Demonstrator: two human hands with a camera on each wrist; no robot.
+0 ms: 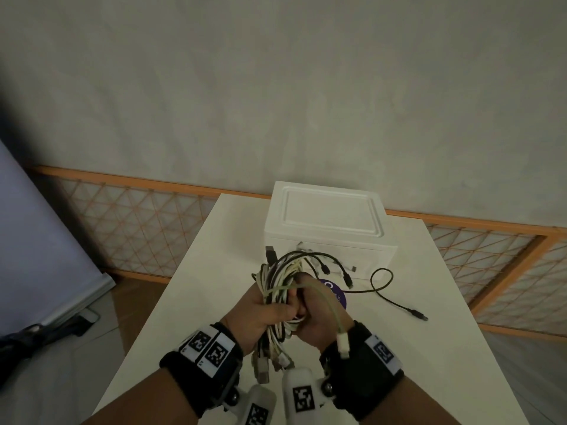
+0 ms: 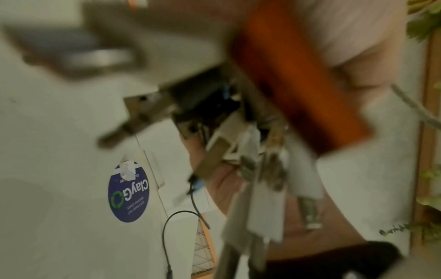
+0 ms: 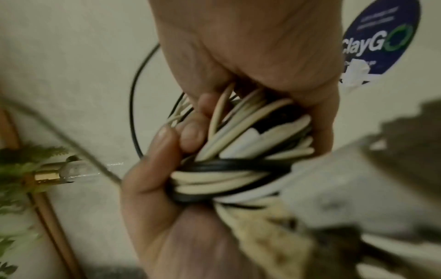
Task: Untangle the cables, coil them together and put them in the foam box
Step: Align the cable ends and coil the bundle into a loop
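Both of my hands hold one bundle of white and black cables (image 1: 280,279) above the white table (image 1: 214,271). My left hand (image 1: 260,314) grips the bundle's left side, and my right hand (image 1: 319,325) grips its right side. In the right wrist view the coiled cables (image 3: 238,151) run between my right hand (image 3: 148,188) below and my left hand (image 3: 238,47) above. A cream cable (image 1: 329,302) arcs over my right hand. Several plugs (image 1: 267,363) dangle below my hands. One black cable (image 1: 385,291) trails from the bundle onto the table. The white foam box (image 1: 328,222) stands behind, with its lid on.
A round blue sticker (image 1: 339,297) lies on the table just beyond my hands. An orange lattice fence (image 1: 138,222) runs behind the table, against a grey wall. The table's left edge (image 1: 147,326) drops to the floor, where dark objects (image 1: 36,332) lie. The left wrist view is blurred.
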